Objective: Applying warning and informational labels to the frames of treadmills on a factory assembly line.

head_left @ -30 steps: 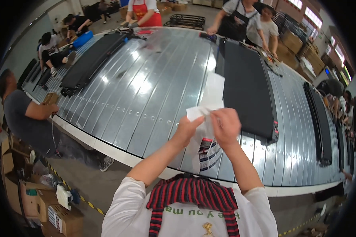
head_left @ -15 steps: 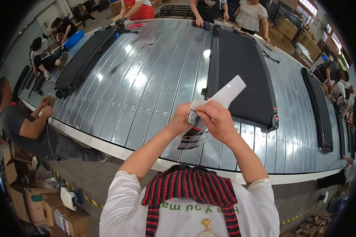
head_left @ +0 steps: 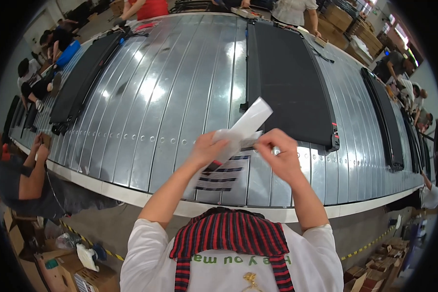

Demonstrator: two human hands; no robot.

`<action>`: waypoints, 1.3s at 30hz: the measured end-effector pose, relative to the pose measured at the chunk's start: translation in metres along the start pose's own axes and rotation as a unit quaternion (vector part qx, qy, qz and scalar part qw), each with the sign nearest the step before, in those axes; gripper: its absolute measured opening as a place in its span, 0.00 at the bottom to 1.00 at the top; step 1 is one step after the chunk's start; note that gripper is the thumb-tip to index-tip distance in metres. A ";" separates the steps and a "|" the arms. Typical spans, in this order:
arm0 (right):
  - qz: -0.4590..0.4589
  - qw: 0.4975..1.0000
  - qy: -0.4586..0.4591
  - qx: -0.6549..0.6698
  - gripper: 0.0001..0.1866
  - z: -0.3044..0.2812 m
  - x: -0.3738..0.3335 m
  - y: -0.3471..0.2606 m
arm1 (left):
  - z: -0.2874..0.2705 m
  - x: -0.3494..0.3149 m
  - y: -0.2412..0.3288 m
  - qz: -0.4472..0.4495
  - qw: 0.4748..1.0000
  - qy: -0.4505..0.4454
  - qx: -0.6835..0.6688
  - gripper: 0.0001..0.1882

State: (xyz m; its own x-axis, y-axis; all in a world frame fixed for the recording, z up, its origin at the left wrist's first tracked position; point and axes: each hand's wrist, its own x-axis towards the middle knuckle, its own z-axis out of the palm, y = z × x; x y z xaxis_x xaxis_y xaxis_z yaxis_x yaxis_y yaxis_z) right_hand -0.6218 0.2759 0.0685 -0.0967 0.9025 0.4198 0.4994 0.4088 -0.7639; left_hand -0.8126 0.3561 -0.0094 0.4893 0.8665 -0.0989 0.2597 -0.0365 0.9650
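While the left hand (head_left: 208,150) grips a white label sheet (head_left: 220,177) between thumb and fingers near its upper part, the right hand (head_left: 283,152) has thumb and forefinger pinched together on a small greyish piece (head_left: 248,144) just beside the sheet. Blur conceals whether this piece is joined to the sheet. The sheet is held in the air over the near part of the desk (head_left: 190,97), and its lower portion bears dark printed blocks. A plain white strip (head_left: 253,118) rises from the left hand, slanting up to the right.

The person wears a white shirt (head_left: 146,253) and a red-and-black striped apron (head_left: 231,233). The desk has a ribbed, shiny metal top with a pale border along its near edge.

Beyond the right hand lies a broad black panel (head_left: 292,82) with red marks at its near right corner. A second black panel (head_left: 85,82) lies well apart on the left; a third black panel (head_left: 383,119) lies to the right. Near the far left end is a blue tub (head_left: 68,53).

At the left edge, a co-worker (head_left: 19,175) has both hands close together. Cardboard boxes (head_left: 382,260) are at lower right, beyond yellow-and-black tape (head_left: 367,254) on the floor.
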 end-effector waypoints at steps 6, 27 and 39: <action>0.230 0.928 0.201 0.214 0.04 -0.048 0.014 0.072 | -0.044 0.018 -0.034 -0.035 0.968 -0.230 0.095 0.14; 0.526 0.812 -0.021 0.250 0.06 0.016 0.082 0.268 | 0.030 0.138 -0.067 0.159 0.850 -0.231 0.445 0.06; 0.542 0.806 -0.009 0.236 0.05 0.019 0.080 0.273 | 0.037 0.150 -0.077 0.236 0.857 -0.180 0.420 0.02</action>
State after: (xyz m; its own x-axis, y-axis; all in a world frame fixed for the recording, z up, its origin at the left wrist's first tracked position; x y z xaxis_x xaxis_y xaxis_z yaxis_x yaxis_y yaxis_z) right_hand -0.5099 0.4625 -0.1160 0.1626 0.7641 -0.6243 -0.0844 -0.6196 -0.7803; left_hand -0.7288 0.4706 -0.1074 0.8912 0.4518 0.0400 0.3961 -0.8182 0.4167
